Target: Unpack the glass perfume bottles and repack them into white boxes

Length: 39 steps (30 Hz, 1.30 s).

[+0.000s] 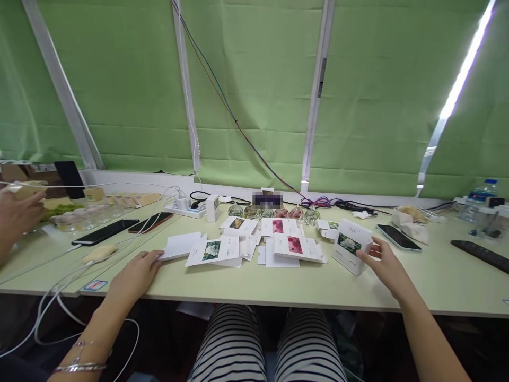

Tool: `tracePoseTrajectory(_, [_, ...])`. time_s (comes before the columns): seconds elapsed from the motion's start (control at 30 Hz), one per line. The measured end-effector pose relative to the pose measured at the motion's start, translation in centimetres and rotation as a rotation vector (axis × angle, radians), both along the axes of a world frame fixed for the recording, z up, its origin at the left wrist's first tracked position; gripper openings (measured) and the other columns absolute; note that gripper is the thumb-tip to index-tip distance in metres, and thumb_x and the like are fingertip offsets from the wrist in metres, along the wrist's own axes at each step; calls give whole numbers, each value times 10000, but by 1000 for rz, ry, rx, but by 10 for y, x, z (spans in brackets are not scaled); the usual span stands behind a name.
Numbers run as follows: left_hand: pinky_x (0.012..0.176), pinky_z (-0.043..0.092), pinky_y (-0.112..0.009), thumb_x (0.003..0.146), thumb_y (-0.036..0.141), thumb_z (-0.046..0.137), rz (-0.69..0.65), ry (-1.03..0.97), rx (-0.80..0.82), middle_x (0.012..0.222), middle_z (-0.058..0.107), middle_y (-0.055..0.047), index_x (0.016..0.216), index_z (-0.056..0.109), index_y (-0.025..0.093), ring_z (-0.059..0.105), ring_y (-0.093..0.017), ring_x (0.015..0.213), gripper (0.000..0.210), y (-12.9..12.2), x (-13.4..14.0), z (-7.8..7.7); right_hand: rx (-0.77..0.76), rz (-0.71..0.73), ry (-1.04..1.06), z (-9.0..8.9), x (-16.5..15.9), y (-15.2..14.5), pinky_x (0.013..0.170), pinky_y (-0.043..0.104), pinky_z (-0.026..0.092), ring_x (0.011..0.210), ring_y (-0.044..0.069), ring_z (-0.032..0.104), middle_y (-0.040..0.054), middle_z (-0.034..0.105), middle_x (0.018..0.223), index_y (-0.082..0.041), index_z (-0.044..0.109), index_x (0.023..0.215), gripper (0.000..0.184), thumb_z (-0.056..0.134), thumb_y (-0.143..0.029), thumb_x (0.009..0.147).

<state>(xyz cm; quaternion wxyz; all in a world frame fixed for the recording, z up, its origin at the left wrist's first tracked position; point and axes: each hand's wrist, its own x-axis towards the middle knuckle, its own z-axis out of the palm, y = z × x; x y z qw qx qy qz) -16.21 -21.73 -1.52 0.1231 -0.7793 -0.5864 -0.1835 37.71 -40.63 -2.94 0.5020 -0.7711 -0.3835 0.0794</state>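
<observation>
My right hand (pixel 379 261) grips a white box (pixel 345 259) by its right side, thumb in front. The box stands upright on the table, slightly tilted, with a white-flower picture facing me. My left hand (pixel 139 273) has its fingers closed at the left edge of a plain white flat carton (pixel 181 246). Right beside that carton lies a flattened carton with a white-flower picture (pixel 210 250). In the middle are flattened cartons with a pink-flower picture (pixel 295 244) and a yellow-flower one (pixel 237 224).
Several round glass bottles (pixel 266 212) line the back, near a small white box (pixel 212 208) and a power strip (pixel 191 210). Phones (pixel 398 237), cables (pixel 356 206) and a water bottle (pixel 479 199) lie around. At left, another person's hand (pixel 18 212) holds something pale.
</observation>
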Motion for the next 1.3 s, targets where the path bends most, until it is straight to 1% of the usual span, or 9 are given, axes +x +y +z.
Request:
tracePoseTrajectory(0.3, [738, 461, -354, 883, 328, 302, 27, -70, 23, 874, 597, -97, 911, 569, 147, 615, -273, 827, 324, -14, 3, 20, -130, 21, 20, -8, 1, 6, 828, 404, 457, 1026, 317, 552, 191, 535, 1175, -115, 336, 1223, 784, 526, -575, 617])
tracePoseTrajectory(0.5, [719, 446, -354, 873, 315, 288, 120, -136, 102, 828, 566, -89, 827, 475, 168, 588, -288, 858, 243, -22, -2, 31, -98, 37, 7, 1, -1, -4, 836, 410, 456, 1034, 310, 553, 180, 553, 1158, -125, 316, 1266, 812, 524, -581, 627])
tracePoseTrajectory(0.8, [562, 434, -303, 852, 316, 339, 242, -242, 133, 617, 537, -18, 771, 409, 200, 605, -242, 623, 158, -32, -10, 44, -120, -13, -60, 17, -6, -13, 873, 453, 446, 1068, 335, 521, 203, 530, 1176, -63, 307, 1319, 840, 471, -560, 663])
tracePoseTrajectory(0.9, [566, 440, -320, 858, 334, 321, 312, -283, 175, 681, 584, -55, 810, 418, 183, 625, -260, 653, 186, -37, -5, 55, 0, -207, -314, 33, -25, -24, 957, 518, 359, 1142, 379, 437, 236, 504, 1184, -20, 368, 1285, 760, 420, -526, 721])
tracePoseTrajectory(1.0, [620, 464, -338, 857, 345, 340, 305, -340, 237, 761, 627, -87, 891, 456, 157, 644, -268, 730, 224, -48, 15, 68, 309, -334, -617, 47, -63, -35, 1026, 522, 270, 1212, 361, 358, 207, 464, 1227, -87, 406, 1266, 588, 378, -468, 820])
tracePoseTrajectory(1.07, [647, 480, -330, 843, 329, 380, 225, -386, 295, 784, 643, -84, 925, 481, 151, 650, -248, 740, 220, -59, 40, 69, 422, -153, -679, 50, -94, -38, 1005, 493, 321, 1168, 319, 422, 168, 492, 1187, -154, 416, 1250, 479, 386, -423, 855])
tracePoseTrajectory(1.13, [662, 495, -299, 832, 296, 407, 15, -400, 336, 822, 656, -73, 952, 500, 158, 653, -210, 743, 206, -70, 71, 57, 377, 176, -676, 49, -121, -36, 1007, 479, 335, 1196, 296, 411, 135, 477, 1232, -205, 372, 1284, 480, 416, -420, 857])
tracePoseTrajectory(1.23, [710, 517, -267, 869, 256, 365, -418, -354, 300, 965, 662, -84, 975, 512, 179, 653, -180, 815, 197, -86, 119, 21, 41, 635, -575, 40, -146, -28, 1073, 467, 257, 1330, 279, 232, 88, 260, 1444, -246, 181, 1403, 738, 511, -508, 797])
tracePoseTrajectory(1.3, [747, 521, -282, 889, 209, 333, -590, -267, 237, 994, 653, -87, 1001, 503, 194, 646, -186, 868, 204, -95, 144, -3, -242, 817, -460, 33, -152, -22, 1091, 452, 221, 1361, 277, 148, 76, 123, 1499, -242, 119, 1431, 870, 550, -566, 748])
